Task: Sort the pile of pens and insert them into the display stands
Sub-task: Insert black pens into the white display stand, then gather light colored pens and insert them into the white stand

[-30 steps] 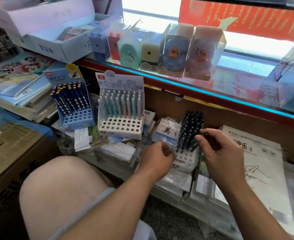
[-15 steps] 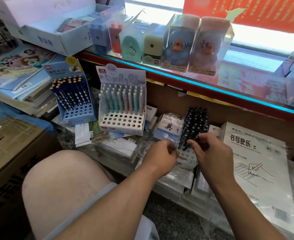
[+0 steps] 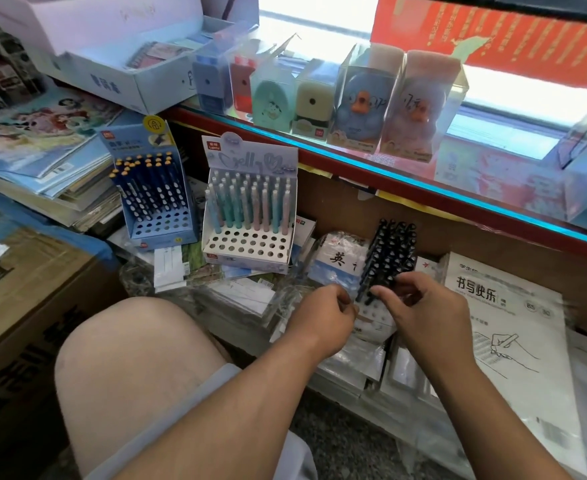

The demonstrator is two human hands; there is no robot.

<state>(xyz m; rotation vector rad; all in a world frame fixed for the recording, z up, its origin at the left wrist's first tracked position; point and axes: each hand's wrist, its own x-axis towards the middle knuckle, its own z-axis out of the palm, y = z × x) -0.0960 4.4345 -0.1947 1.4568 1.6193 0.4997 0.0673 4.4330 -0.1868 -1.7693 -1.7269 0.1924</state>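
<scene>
Your left hand (image 3: 323, 317) is curled (around what, I cannot tell). Fingers (image 3: 382, 292) of your right hand (image 3: 427, 306) pinch a black pen (image 3: 364, 287) in the front row of the display stand (image 3: 371, 317), 12 o'clock. Tilt it and the neighbouring pens (image 3: 390, 251) may topple.

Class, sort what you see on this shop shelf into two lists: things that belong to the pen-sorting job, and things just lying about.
Job: black pens; their white stand; pastel pen stand; blue pen stand; left hand; right hand.
Lying about: boxed sharpeners; boxed duck toys; writing workbook; book stack; cardboard box.
</scene>
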